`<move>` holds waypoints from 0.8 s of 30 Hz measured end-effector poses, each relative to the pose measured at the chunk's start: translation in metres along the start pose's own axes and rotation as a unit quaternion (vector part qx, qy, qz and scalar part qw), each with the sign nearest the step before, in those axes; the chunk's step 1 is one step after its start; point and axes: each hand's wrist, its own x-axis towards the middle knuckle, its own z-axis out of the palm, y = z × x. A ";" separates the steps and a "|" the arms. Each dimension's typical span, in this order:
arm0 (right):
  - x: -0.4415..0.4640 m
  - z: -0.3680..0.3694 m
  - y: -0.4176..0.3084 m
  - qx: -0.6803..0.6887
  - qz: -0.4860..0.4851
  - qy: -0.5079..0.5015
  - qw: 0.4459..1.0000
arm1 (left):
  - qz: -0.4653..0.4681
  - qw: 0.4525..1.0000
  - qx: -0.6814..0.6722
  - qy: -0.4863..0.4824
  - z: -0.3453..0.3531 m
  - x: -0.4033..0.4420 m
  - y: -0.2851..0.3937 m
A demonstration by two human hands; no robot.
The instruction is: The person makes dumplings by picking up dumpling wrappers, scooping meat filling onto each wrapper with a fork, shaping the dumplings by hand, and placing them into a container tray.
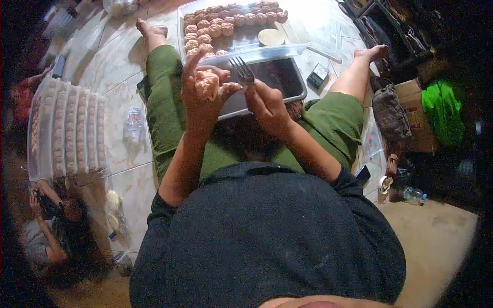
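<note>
"While the dark tray (280, 77) sits between the seated person's thighs, what does the left hand (199, 104) have?"

"Raised over the tray's left edge, cupped about a pinkish lump (207, 84). Index finger up, thumb out toward the fork (246, 75). Residue on the fingers."

"And the right hand (268, 108)?"

"Clamped on the fork's handle, above the tray's near side. Tines up, close beside the left thumb. Contact between thumb and fork: can't tell."

"Beyond the tray?"

"Clear plastic box (287, 51), just past its far edge. Shaped lumps (226, 29) in rows along the box's far and left sides; pale round disc (271, 37) toward its near right."

"Either side?"

"Small dark box (318, 76) near the tray's right, on floor tiles (120, 87). Well left of the tray, stacked clear containers (67, 128), more lumps showing through. Tray's contents too dark to make out."
</note>
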 end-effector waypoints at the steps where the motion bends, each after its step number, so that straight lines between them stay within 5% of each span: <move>1: -0.001 0.005 0.002 0.002 -0.021 0.002 1.000 | -0.009 1.000 -0.014 0.011 0.000 0.000 0.005; 5: -0.001 0.013 0.000 -0.023 -0.019 -0.054 0.998 | -0.120 0.980 -0.158 0.020 0.006 -0.005 0.008; 10: -0.007 0.009 -0.004 0.029 0.014 -0.016 0.999 | -0.105 0.989 -0.044 0.091 -0.003 -0.001 0.014; 12: -0.012 0.017 0.002 -0.015 0.000 -0.019 1.000 | -0.141 0.973 -0.141 0.113 -0.001 -0.001 0.014; 15: -0.009 0.027 0.001 -0.047 -0.066 -0.034 0.996 | -0.073 0.996 -0.002 0.043 -0.004 -0.005 0.002; 20: 0.002 0.022 0.001 -0.210 -0.018 -0.084 0.974 | 0.040 0.980 0.185 0.068 -0.007 -0.003 0.000; 24: 0.010 -0.009 -0.001 -0.265 -0.069 -0.053 0.960 | -0.058 0.996 -0.054 0.040 -0.008 -0.004 0.004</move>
